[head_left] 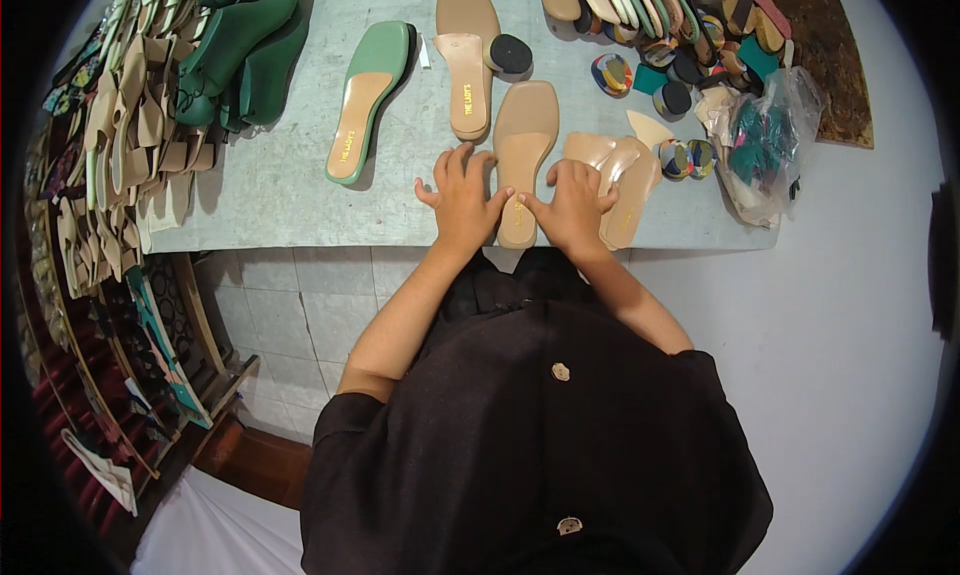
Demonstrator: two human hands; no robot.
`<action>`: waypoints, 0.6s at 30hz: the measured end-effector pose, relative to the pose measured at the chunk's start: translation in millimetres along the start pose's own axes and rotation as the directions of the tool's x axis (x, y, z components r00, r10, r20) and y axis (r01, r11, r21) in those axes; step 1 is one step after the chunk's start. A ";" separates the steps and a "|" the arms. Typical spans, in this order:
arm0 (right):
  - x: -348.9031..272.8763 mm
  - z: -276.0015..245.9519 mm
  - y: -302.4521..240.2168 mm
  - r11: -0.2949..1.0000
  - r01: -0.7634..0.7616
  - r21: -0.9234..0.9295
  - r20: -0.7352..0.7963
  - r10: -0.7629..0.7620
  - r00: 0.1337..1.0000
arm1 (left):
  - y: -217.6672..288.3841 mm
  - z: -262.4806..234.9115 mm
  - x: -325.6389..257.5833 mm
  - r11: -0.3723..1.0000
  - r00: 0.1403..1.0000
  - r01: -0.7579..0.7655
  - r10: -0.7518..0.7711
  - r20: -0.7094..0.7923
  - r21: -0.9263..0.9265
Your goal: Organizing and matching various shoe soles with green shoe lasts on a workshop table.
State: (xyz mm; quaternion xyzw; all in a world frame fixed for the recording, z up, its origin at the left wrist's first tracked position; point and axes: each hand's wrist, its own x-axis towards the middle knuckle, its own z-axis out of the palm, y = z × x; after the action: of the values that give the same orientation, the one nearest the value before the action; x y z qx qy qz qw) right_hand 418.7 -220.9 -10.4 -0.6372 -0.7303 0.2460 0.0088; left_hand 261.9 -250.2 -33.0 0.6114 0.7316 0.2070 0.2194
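Observation:
A beige sandal sole (526,120) lies on the table in front of me, its heel end toward me and a smooth tan insole piece on its rear half. My left hand (464,201) is at its left edge, fingers spread and thumb tip pressing on the insole near the heel. From the right, my right hand (572,207) presses its thumb on the same spot, its fingers bent and apart. Neither hand wraps round the sole. Beside my right hand lie several loose tan insole pieces (632,195), partly overlapping and partly covered by the fingers.
A matching beige sole (468,15) and a green sole (375,55) lie beyond. Next to them stands a round black-topped heel block (509,54). Green shoe lasts (240,35) and strapped uppers (130,115) crowd the left; patterned heel blocks (611,74) and a plastic bag (770,140) are right.

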 end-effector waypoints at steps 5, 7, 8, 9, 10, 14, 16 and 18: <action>-2.1 11.0 1.5 0.972 0.166 -0.164 -0.145 -0.191 0.971 | 2.4 3.6 1.7 0.909 0.931 -0.365 0.354 0.089 0.202; 2.6 22.7 9.9 0.925 0.318 -0.210 -0.076 -0.340 0.937 | -7.2 11.4 3.1 0.883 0.913 -0.407 0.382 0.145 0.234; 3.7 26.5 12.1 0.923 0.321 -0.213 -0.081 -0.344 0.936 | -12.1 13.8 4.2 0.876 0.896 -0.439 0.409 0.172 0.201; 3.3 30.3 14.5 0.931 0.304 -0.201 -0.056 -0.320 0.946 | -16.8 16.3 5.3 0.867 0.877 -0.469 0.437 0.199 0.168; 3.6 27.6 11.7 0.940 0.285 -0.188 -0.029 -0.295 0.955 | -17.0 13.9 6.5 0.866 0.878 -0.470 0.438 0.195 0.169; 18.7 -1.5 2.0 0.952 0.231 -0.199 0.055 -0.224 0.973 | -14.3 -1.5 15.6 0.850 0.846 -0.506 0.458 0.271 0.144; 29.8 -18.6 -1.1 0.954 0.203 -0.220 0.130 -0.177 0.976 | -14.1 -7.3 19.4 0.853 0.835 -0.508 0.453 0.312 0.123; 36.6 -21.0 0.1 0.951 0.232 -0.205 0.140 -0.206 0.968 | -15.0 -7.3 18.4 0.847 0.834 -0.508 0.436 0.339 0.160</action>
State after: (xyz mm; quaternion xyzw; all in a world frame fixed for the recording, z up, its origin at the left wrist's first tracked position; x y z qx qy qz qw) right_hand 418.8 -179.3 -3.0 -0.5336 -0.8186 0.1980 -0.0773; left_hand 242.8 -234.7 -36.9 0.8195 0.5361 0.0722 0.1891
